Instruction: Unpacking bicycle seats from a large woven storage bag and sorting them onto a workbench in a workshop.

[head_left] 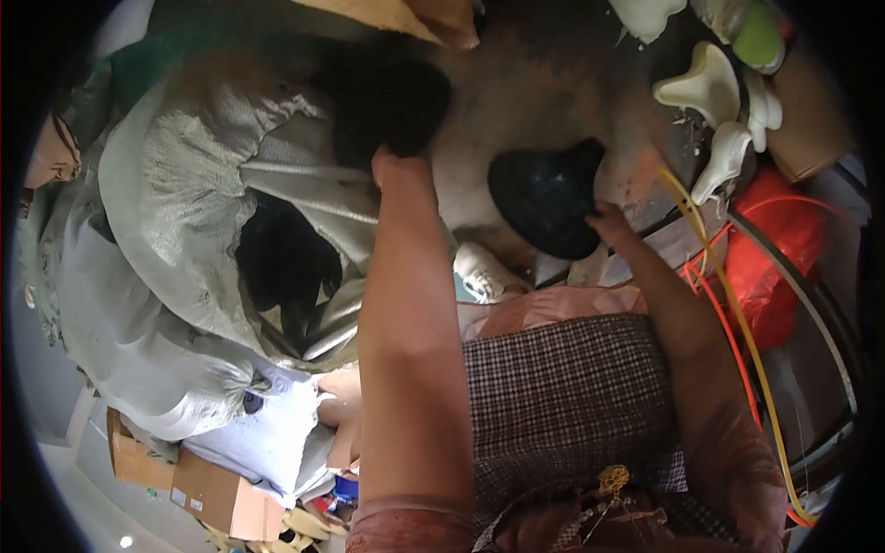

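The left hand point(395, 164) is closed around a black fuzzy cover point(392, 101) lifted above the open woven sack point(203, 184), while the right hand point(610, 224) pinches the near edge of a black bicycle saddle point(546, 195), steadying it (white saddle shells point(714, 101) lie just beyond).

I see a cluttered workshop floor: large woven sacks point(184, 184), moulded white saddle-shaped parts point(710, 88), coiled hose point(728, 295), cardboard boxes point(207, 493), bare concrete ground point(544, 83).

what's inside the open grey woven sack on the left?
Through the mouth of the grey sack only a dark black mass shows. The sack's cloth covers the rest, so what the pieces are, and how many, cannot be seen.
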`<state>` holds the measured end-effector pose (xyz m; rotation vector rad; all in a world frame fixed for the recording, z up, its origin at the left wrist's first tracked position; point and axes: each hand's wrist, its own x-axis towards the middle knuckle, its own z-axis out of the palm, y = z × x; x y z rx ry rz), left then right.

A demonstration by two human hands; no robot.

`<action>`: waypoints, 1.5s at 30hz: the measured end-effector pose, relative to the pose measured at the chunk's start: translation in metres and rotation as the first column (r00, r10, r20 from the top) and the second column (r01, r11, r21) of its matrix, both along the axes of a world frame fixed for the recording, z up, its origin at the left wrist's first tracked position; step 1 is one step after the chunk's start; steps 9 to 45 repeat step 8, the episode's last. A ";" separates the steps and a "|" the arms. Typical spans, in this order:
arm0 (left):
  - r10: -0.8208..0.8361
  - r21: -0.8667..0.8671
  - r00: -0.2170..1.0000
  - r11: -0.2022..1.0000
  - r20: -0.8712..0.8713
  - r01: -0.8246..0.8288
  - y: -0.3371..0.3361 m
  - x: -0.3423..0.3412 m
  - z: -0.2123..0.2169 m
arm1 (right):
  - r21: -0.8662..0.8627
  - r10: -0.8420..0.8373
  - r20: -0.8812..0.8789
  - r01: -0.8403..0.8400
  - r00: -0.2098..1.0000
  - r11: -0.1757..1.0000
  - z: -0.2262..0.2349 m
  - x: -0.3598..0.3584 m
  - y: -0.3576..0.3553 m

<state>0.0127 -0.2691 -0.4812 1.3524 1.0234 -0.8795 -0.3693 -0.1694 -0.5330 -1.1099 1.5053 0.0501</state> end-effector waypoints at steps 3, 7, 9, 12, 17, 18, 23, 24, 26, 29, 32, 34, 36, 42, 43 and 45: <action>0.022 0.013 1.000 1.000 0.005 -0.022 -0.003 0.003 0.002 | -0.015 0.079 0.018 -0.078 0.997 0.997 0.026 0.018 -0.016; -0.065 -0.135 0.992 0.988 0.112 0.080 0.014 0.010 0.011 | -0.045 0.223 -0.096 -0.228 0.970 0.973 0.068 0.041 -0.050; -0.067 -0.133 0.992 0.988 0.110 0.081 0.012 0.010 0.017 | -0.073 0.301 -0.179 -0.318 0.937 0.945 0.073 0.035 -0.057; -0.067 -0.133 0.992 0.988 0.110 0.081 0.012 0.010 0.017 | -0.073 0.301 -0.179 -0.318 0.937 0.945 0.073 0.035 -0.057; -0.067 -0.133 0.992 0.988 0.110 0.081 0.012 0.010 0.017 | -0.073 0.301 -0.179 -0.318 0.937 0.945 0.073 0.035 -0.057; -0.067 -0.133 0.992 0.988 0.110 0.081 0.012 0.010 0.017 | -0.073 0.301 -0.179 -0.318 0.937 0.945 0.073 0.035 -0.057; -0.067 -0.133 0.992 0.988 0.110 0.081 0.012 0.010 0.017 | -0.073 0.301 -0.179 -0.318 0.937 0.945 0.073 0.035 -0.057; -0.067 -0.133 0.992 0.988 0.110 0.081 0.012 0.010 0.017 | -0.073 0.301 -0.179 -0.318 0.937 0.945 0.073 0.035 -0.057; -0.067 -0.133 0.992 0.988 0.110 0.081 0.012 0.010 0.017 | -0.073 0.301 -0.179 -0.318 0.937 0.945 0.073 0.035 -0.057; -0.067 -0.133 0.992 0.988 0.110 0.081 0.012 0.010 0.017 | -0.073 0.301 -0.179 -0.318 0.937 0.945 0.073 0.035 -0.057; -0.067 -0.133 0.992 0.988 0.110 0.081 0.012 0.010 0.017 | -0.073 0.301 -0.179 -0.318 0.937 0.945 0.073 0.035 -0.057; -0.067 -0.133 0.992 0.988 0.110 0.081 0.012 0.010 0.017 | -0.073 0.301 -0.179 -0.318 0.937 0.945 0.073 0.035 -0.057; -0.067 -0.133 0.992 0.988 0.110 0.081 0.012 0.010 0.017 | -0.073 0.301 -0.179 -0.318 0.937 0.945 0.073 0.035 -0.057; -0.067 -0.133 0.992 0.988 0.110 0.081 0.012 0.010 0.017 | -0.073 0.301 -0.179 -0.318 0.937 0.945 0.073 0.035 -0.057; -0.067 -0.133 0.992 0.988 0.110 0.081 0.012 0.010 0.017 | -0.073 0.301 -0.179 -0.318 0.937 0.945 0.073 0.035 -0.057; -0.067 -0.133 0.992 0.988 0.110 0.081 0.012 0.010 0.017 | -0.073 0.301 -0.179 -0.318 0.937 0.945 0.073 0.035 -0.057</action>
